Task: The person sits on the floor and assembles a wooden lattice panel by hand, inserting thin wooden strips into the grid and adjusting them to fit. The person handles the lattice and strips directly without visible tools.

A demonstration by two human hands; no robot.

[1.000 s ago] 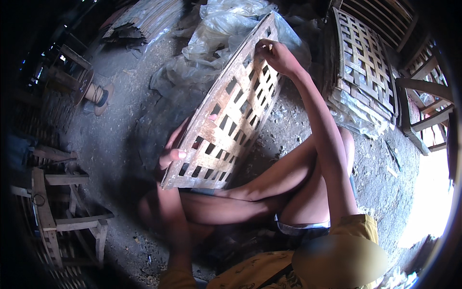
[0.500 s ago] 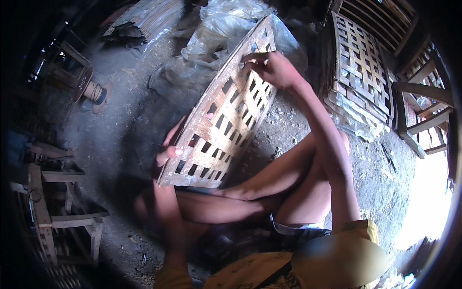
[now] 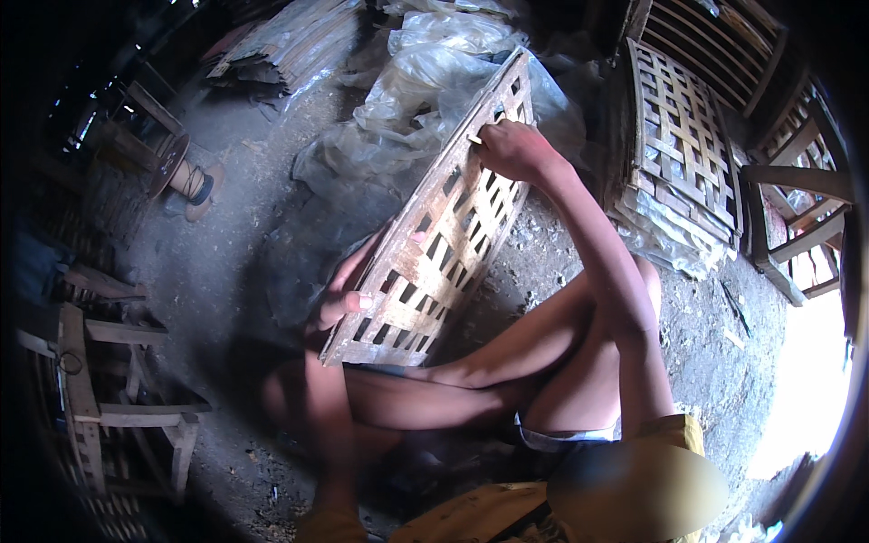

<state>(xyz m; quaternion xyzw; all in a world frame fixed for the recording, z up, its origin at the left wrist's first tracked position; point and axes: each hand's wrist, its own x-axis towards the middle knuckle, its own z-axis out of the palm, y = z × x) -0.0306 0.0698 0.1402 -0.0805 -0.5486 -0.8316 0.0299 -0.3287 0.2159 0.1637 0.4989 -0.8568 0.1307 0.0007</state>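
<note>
Wooden lattice between left-hand fingers

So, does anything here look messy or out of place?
Yes: beyond the woven panel, plastic sheeting lies crumpled in a loose heap on the floor, which looks untidy compared with the stacked panels.

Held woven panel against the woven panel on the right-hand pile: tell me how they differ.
The held panel is tilted up; the stacked panel rests on a pile.
The left hand grips the held panel's lower end and the right hand is at its upper part; neither touches the stacked panel.
Both are woven lattices with gaps.
</note>
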